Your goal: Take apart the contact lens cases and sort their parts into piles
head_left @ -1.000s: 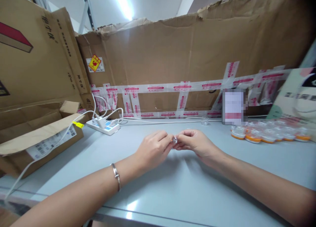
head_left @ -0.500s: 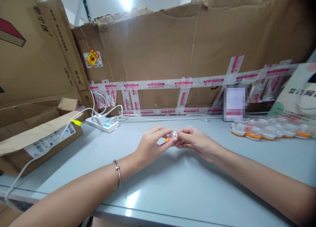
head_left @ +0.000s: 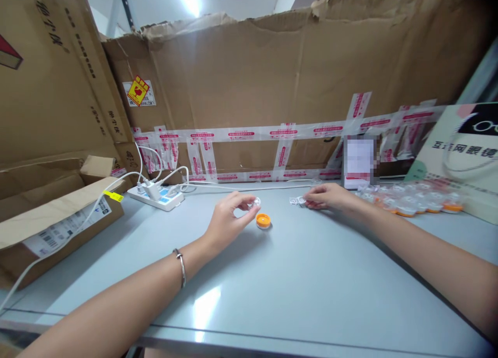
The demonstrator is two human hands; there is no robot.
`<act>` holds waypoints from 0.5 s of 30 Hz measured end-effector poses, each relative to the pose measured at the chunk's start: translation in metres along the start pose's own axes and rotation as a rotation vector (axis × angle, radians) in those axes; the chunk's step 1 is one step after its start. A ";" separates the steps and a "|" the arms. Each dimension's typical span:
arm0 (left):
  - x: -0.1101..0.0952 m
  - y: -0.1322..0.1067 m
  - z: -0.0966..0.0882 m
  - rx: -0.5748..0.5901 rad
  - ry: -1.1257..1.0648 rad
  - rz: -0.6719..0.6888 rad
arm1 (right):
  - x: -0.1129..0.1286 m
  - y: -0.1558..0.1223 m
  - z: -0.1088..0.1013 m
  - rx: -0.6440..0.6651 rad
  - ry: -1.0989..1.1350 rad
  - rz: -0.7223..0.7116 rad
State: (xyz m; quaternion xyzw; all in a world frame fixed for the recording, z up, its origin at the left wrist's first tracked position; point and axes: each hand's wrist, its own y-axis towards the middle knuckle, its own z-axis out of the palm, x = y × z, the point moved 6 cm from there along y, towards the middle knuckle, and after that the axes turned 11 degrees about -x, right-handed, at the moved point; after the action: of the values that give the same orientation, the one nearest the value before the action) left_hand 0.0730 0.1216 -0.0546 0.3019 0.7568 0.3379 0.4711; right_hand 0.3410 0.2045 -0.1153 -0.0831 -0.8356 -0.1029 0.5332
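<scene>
My left hand (head_left: pixel 229 220) is closed in a pinch above the middle of the table. Between its thumb and fingers is a small clear-and-white round piece (head_left: pixel 256 203), partly covered by the fingertips. Just right of that thumb, an orange round cap (head_left: pixel 263 220) lies on the tabletop with its hollow side up and a pale lower part. Farther right, my right hand (head_left: pixel 329 196) is low over the table, its fingertips pressed together at a small white printed piece (head_left: pixel 299 200). The exact kind of that piece is too small to make out.
Several clear-and-orange round containers (head_left: pixel 412 201) stand at the right, before a printed board (head_left: pixel 447 161). A small upright card (head_left: pixel 358 163) stands against the taped cardboard (head_left: pixel 233 88). At the left are a power strip (head_left: pixel 161 197) with white cables and an open carton (head_left: pixel 78 218).
My hands have moved apart, the right one away to the right and onto the printed piece. The orange cap has left my left hand and now lies on the table. The view has shifted slightly.
</scene>
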 end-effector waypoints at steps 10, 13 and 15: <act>0.001 -0.003 0.008 0.098 0.088 0.009 | -0.009 -0.002 0.004 -0.115 0.051 0.030; 0.001 -0.002 0.008 0.115 0.111 0.034 | -0.011 -0.007 0.002 -0.213 0.112 0.020; 0.000 -0.002 0.007 0.119 0.128 0.071 | -0.008 -0.012 -0.002 -0.278 0.145 0.003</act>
State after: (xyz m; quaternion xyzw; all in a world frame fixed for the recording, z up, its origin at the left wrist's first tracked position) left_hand 0.0794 0.1222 -0.0592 0.3339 0.7930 0.3274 0.3905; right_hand 0.3432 0.1921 -0.1225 -0.1496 -0.7725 -0.2223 0.5757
